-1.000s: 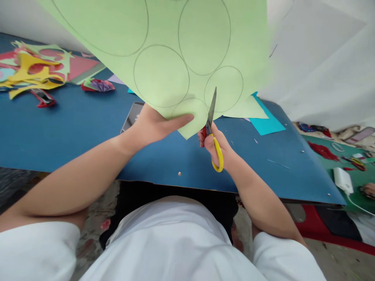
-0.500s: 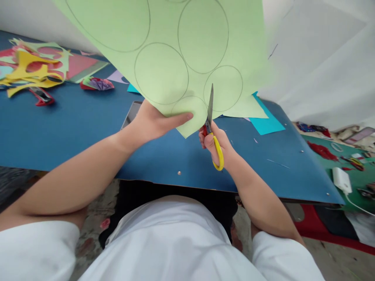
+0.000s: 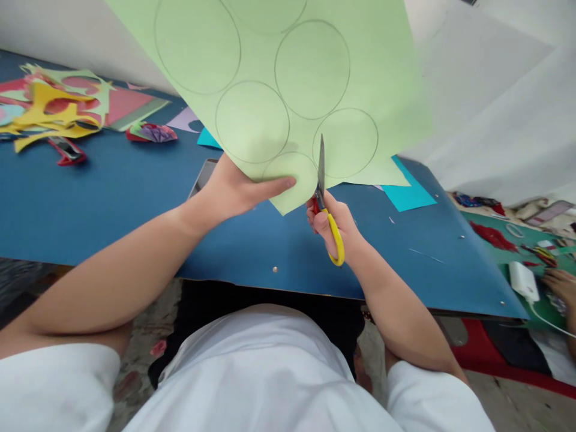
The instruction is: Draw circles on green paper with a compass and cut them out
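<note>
A large sheet of light green paper [image 3: 301, 129] with several pencil-drawn circles rises in front of me. My left hand [image 3: 243, 189] grips its lower left edge, thumb on top and the other fingers hidden behind. In my right hand [image 3: 335, 225] is a pair of scissors [image 3: 321, 171] with yellow and red handles. One blade lies over the front of the paper, pointing up, beside the smallest circle at the bottom corner. The other blade is hidden behind the sheet.
On the blue table [image 3: 135, 204] at left lie yellow paper scraps [image 3: 58, 114], a red stapler-like tool [image 3: 67, 151] and a folded colourful paper piece [image 3: 152, 132]. Turquoise paper [image 3: 411, 189] lies right. Another person's hand [image 3: 560, 282] is by a white adapter [image 3: 523, 281] on a green table.
The green sheet has tilted, its upper part shifting down and slightly right in view. The scissors' blade has turned slightly left. Another person's hand has appeared at the far right.
</note>
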`<state>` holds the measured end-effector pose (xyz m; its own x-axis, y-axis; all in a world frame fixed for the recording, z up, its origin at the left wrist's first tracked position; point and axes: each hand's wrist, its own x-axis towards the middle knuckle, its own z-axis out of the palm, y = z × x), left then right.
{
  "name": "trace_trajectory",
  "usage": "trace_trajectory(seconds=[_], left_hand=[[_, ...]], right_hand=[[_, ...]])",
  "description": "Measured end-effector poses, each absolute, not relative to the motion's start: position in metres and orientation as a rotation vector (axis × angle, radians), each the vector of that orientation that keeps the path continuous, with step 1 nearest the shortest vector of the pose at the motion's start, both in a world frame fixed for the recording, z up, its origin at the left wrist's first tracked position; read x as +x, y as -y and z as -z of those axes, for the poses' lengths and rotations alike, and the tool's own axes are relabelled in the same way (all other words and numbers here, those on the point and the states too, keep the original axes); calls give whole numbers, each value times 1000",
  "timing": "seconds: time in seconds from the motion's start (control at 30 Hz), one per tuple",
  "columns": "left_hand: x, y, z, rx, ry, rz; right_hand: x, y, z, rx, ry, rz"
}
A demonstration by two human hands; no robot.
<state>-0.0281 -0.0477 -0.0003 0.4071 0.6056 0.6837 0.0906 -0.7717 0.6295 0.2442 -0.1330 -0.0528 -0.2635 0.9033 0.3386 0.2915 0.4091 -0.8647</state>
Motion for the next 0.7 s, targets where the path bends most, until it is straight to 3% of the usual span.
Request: trace_trajectory(seconds=[0.7], left_hand=[[-30, 55, -3, 2151, -769, -1342]], right_hand=[[246, 132, 55, -996, 1776, -826]])
